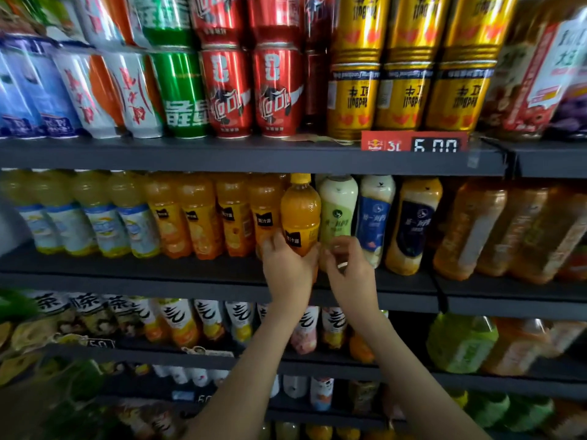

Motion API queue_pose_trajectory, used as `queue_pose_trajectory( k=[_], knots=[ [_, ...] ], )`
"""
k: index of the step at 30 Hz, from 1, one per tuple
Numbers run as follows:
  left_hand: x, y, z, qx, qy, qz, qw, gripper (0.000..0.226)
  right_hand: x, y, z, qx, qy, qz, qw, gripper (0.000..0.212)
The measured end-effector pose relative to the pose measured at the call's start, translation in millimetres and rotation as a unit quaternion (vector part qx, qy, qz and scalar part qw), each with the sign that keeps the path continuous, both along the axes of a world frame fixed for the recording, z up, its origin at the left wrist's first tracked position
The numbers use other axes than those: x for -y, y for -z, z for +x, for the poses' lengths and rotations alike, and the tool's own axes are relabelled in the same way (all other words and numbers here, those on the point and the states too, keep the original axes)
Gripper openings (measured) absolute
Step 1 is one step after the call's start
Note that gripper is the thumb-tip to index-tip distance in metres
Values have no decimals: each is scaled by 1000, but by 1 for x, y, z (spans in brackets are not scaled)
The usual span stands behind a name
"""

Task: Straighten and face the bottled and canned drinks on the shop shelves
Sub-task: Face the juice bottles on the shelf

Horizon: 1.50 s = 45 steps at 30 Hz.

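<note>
My left hand (287,268) holds the bottom of the orange plastic juice bottle (300,214) at the front of the dark middle shelf (158,268), my right hand (346,268) curls by the pale green bottle (338,208), grip unclear, and I think a hard push could tip both.

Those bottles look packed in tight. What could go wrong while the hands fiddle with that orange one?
1. The left hand grips the orange juice bottle low down, so its top might tip forward off the shelf.
2. The pale green bottle stands close beside it. Turning the orange one could knock or twist that neighbour.
3. The right hand is blurred, right in front of the pale green bottle, and may nudge it.
</note>
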<state>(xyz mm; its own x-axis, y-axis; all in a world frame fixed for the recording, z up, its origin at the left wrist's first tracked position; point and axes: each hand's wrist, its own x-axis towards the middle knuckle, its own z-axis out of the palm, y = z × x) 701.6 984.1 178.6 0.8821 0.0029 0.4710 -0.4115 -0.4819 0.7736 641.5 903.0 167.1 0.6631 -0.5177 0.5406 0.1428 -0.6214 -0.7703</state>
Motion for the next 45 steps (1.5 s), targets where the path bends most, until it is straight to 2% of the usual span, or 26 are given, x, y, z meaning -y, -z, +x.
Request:
queue_pose_trajectory(
  k=[3, 6, 18, 26, 31, 34, 37, 43, 45],
  knots=[
    [11, 2, 5, 15, -18, 5, 1000, 65, 10, 6, 2, -34, 60, -7, 998, 31],
    [18, 3, 8, 26, -42, 21, 999, 70, 16, 10, 7, -68, 81, -26, 994, 36],
    [23, 0, 21, 10, -44, 35, 998, 73, 18, 7, 16, -64, 74, -42, 994, 34],
    [4, -1, 22, 10, -21, 29, 999, 71, -1, 9, 23, -39, 26, -54, 997, 29],
    [-3, -3, 21, 7, 4, 52, 999, 68, -12, 8, 22, -33, 9, -7, 999, 28],
    [-8, -2, 15, 38, 52, 82, 994, 58, -15, 5, 20, -25, 0, 45, 999, 36],
    [-10, 1, 5, 78, 88, 94, 989, 53, -15, 8, 18, -15, 20, 55, 998, 44],
    [-13, 20, -2, 197, 114, 98, 969, 49, -12, 17, 16, -14, 42, 97, 994, 38],
    [-15, 24, -1, 199, 118, 78, 970, 51, -12, 19, 16, 1, 29, 96, 995, 35]
  ],
)
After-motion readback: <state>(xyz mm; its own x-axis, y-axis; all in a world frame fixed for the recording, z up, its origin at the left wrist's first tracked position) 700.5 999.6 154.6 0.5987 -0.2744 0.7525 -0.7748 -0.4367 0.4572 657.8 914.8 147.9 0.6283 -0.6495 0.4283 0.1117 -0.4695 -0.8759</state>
